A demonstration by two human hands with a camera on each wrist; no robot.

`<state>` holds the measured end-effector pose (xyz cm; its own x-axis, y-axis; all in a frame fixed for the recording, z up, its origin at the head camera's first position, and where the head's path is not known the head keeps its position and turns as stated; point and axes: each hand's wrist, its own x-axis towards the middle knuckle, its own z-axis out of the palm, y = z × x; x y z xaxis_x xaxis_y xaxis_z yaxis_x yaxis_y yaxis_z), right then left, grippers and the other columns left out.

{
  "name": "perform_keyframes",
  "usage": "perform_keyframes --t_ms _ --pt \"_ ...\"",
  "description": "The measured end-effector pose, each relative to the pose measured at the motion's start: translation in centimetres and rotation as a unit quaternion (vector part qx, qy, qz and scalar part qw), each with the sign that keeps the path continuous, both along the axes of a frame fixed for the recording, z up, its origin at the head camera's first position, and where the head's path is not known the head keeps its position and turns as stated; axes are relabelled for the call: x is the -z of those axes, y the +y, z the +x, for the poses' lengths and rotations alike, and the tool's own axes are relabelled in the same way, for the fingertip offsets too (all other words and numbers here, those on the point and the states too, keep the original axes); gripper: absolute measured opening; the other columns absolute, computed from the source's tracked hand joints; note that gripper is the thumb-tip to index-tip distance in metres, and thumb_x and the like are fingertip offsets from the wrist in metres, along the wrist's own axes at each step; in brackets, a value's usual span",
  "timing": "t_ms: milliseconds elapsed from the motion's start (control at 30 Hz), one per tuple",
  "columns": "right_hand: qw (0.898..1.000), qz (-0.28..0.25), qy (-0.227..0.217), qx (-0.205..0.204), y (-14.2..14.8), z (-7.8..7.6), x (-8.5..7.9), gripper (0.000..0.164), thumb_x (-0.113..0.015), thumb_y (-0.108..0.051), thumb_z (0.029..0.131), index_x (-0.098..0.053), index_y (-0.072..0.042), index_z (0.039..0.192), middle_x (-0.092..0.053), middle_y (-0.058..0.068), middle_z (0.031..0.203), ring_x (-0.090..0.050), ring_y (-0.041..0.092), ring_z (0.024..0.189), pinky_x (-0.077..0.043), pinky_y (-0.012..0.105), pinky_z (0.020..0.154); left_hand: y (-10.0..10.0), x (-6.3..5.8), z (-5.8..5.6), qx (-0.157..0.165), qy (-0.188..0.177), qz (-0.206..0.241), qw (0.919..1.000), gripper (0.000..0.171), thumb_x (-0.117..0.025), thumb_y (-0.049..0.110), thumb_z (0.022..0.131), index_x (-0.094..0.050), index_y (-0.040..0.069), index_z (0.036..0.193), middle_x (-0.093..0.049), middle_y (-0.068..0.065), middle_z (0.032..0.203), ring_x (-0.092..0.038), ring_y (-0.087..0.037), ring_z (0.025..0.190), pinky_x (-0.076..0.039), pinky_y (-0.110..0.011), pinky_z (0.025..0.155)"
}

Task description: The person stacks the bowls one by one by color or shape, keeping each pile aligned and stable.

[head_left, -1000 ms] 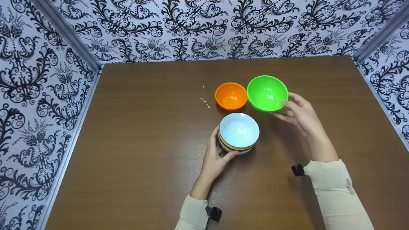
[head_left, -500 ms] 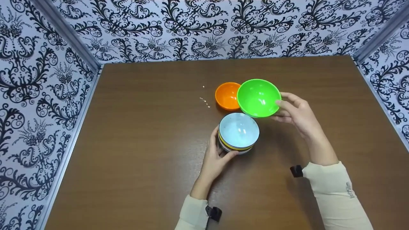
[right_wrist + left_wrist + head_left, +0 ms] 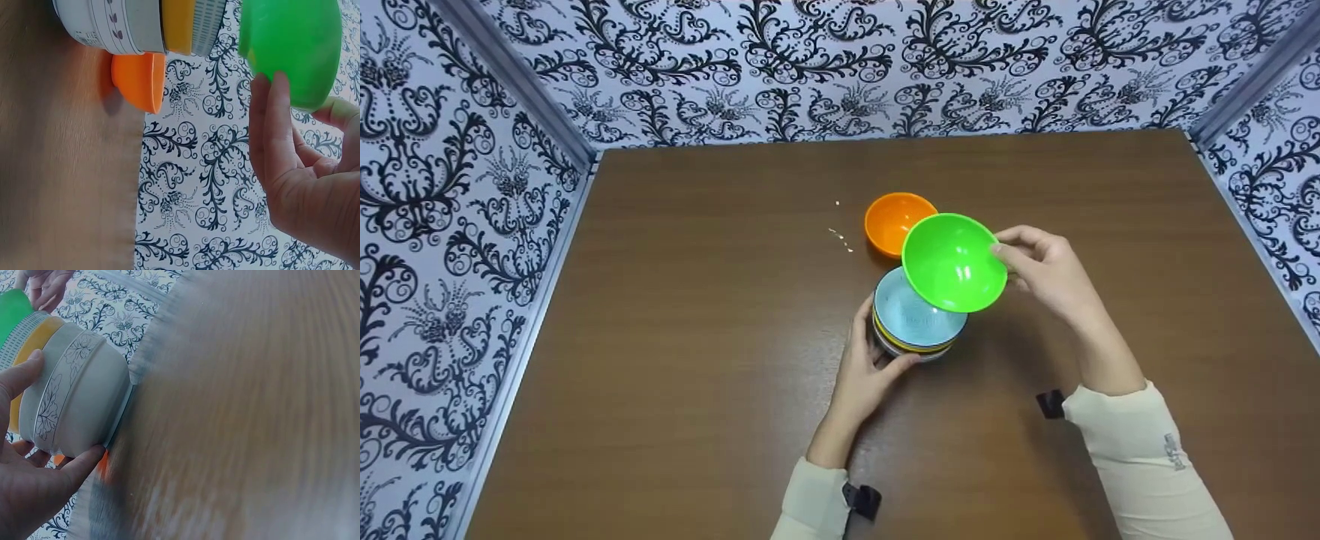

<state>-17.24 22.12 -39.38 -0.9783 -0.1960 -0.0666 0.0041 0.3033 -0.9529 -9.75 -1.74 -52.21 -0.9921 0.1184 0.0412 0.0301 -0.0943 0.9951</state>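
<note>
A green bowl (image 3: 956, 262) hangs tilted over a stack of bowls, its right rim pinched between the thumb and fingers of my right hand (image 3: 1046, 274). Light blue inside, the top bowl (image 3: 911, 319) of the stack is partly covered by the green one in the head view. Below it come a yellow bowl (image 3: 36, 340) and a white bowl (image 3: 84, 394) with a leaf-pattern band. My left hand (image 3: 866, 375) grips the stack's left side, thumb toward the front. Just behind the stack, an orange bowl (image 3: 894, 221) stands on the table, overlapped by the green bowl.
Several small pale crumbs (image 3: 840, 238) lie on the brown wooden table (image 3: 697, 337), left of the orange bowl. White walls (image 3: 825, 75) with black scroll patterns border the table at the back and sides.
My right hand has carried the green bowl left and toward me, from beside the orange bowl to above the stack, tilting it more. The left hand and the stack have stayed in place.
</note>
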Motion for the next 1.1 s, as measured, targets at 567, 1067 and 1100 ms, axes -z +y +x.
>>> perform_keyframes --t_ms 567,1067,1100 --pt "0.99 0.136 0.041 0.012 -1.4 0.1 1.0 0.03 -0.068 -0.027 0.095 -0.075 -0.005 0.114 -0.075 0.004 0.099 -0.063 0.006 0.074 -0.054 0.018 0.066 0.0 0.0 0.1 0.001 0.008 -0.001 1.0 0.1 -0.082 0.016 0.082 -0.017 0.011 0.158 -0.025 -0.014 0.161 -0.039 -0.03 0.145 -0.042 -0.042 0.115" --pt "0.985 0.16 0.063 0.027 -2.6 -0.4 2.3 0.017 -0.075 -0.02 0.089 -0.077 -0.006 0.098 -0.075 0.01 0.094 -0.064 0.006 0.074 -0.054 0.015 0.066 -0.1 -0.1 0.1 0.005 0.004 -0.007 1.0 0.098 -0.081 0.019 0.083 -0.018 0.016 0.158 -0.025 -0.012 0.161 -0.038 -0.029 0.147 -0.042 -0.043 0.114" --pt "0.984 0.163 0.064 0.028 -2.7 -0.4 2.3 0.017 -0.076 -0.02 0.089 -0.077 -0.006 0.098 -0.075 0.01 0.093 -0.064 0.007 0.073 -0.053 0.015 0.065 0.0 -0.1 0.1 0.004 0.004 -0.006 1.0 0.098 -0.081 0.018 0.083 -0.018 0.015 0.158 -0.025 -0.013 0.161 -0.038 -0.03 0.146 -0.042 -0.044 0.114"
